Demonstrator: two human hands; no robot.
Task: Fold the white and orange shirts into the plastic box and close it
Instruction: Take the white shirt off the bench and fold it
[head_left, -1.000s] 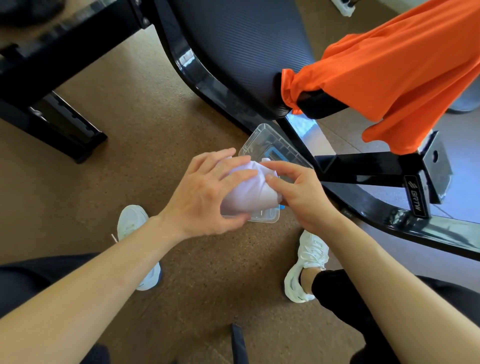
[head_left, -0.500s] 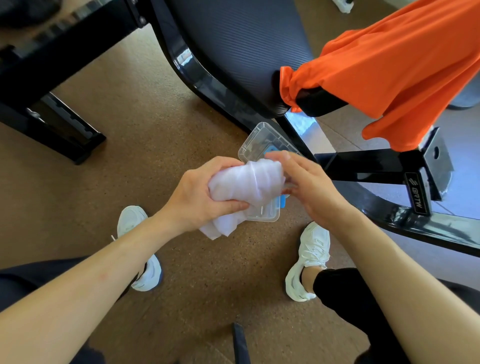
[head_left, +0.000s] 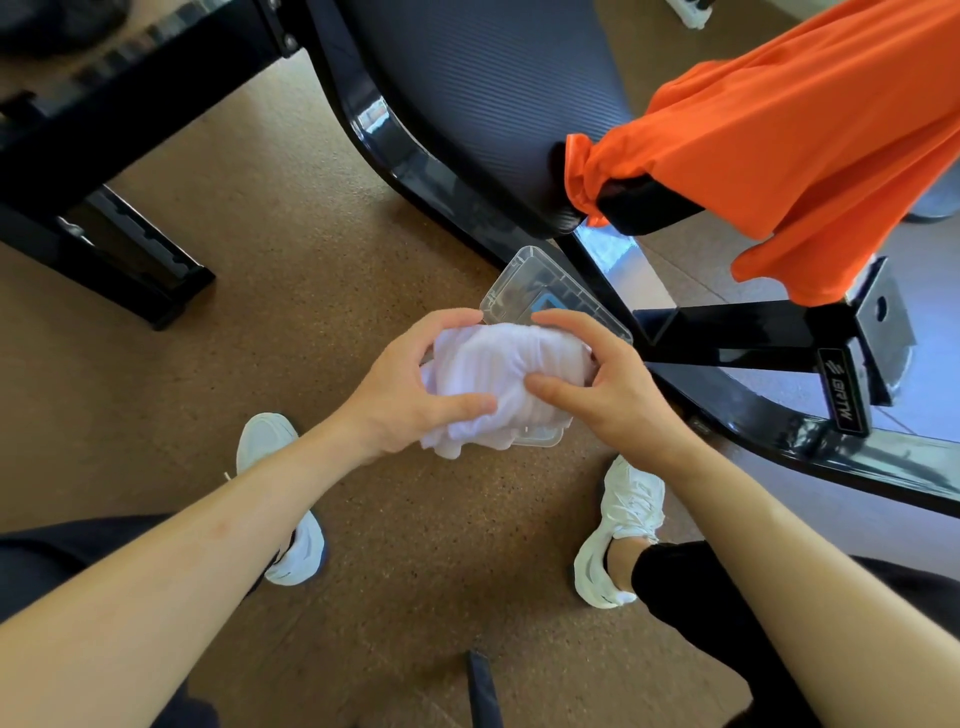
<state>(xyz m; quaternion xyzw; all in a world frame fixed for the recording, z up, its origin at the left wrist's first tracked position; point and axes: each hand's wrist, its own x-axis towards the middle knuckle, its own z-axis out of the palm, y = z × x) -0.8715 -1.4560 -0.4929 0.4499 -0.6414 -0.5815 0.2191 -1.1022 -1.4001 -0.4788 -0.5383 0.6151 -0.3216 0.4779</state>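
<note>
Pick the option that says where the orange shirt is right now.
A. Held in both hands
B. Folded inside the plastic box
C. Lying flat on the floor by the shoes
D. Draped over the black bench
D: the orange shirt hangs over the black bench, while both hands hold the white shirt over the plastic box.

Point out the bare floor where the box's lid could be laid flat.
Widest bare floor: between the black frame leg and the curved bench edge. Another patch lies between the two white shoes. It is crowded by the plastic box, where both hands, left and right, grip the white shirt, tight against the bench base.
</note>
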